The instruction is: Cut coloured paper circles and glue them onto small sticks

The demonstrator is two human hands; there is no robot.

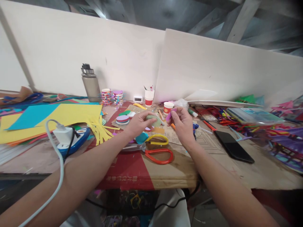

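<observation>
My left hand (139, 123) is closed round a pale green paper disc (152, 119), held just above the table. My right hand (181, 123) pinches a small pink-purple piece (170, 114) close beside it, fingers together. Below both hands lie scissors with a yellow handle (157, 139) and an orange-red handle (159, 156). A stack of round paper discs (122, 119) sits to the left of my left hand. A teal object (142, 137) lies under my left wrist.
Yellow and blue paper sheets (47, 118) cover the left side, with a white charger (62, 135) and cable. A grey water bottle (90, 83), paper cups (149, 97) and tape rolls (111, 96) stand by the white wall. A black phone (233, 146) and coloured sticks (239, 124) lie at right.
</observation>
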